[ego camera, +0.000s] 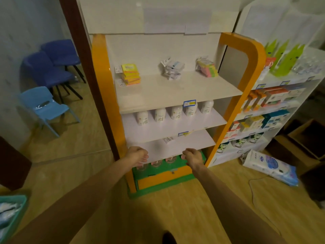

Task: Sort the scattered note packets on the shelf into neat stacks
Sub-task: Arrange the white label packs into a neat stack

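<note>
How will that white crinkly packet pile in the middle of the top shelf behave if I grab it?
The white packet pile lies jumbled, so it will probably shift and spill apart. Its wrappers look glossy, likely slippery. It seems small and light.

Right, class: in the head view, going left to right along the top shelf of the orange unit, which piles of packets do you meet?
Yellow-and-orange note packet stack → white packet pile → pink-and-green note packet stack.
</note>
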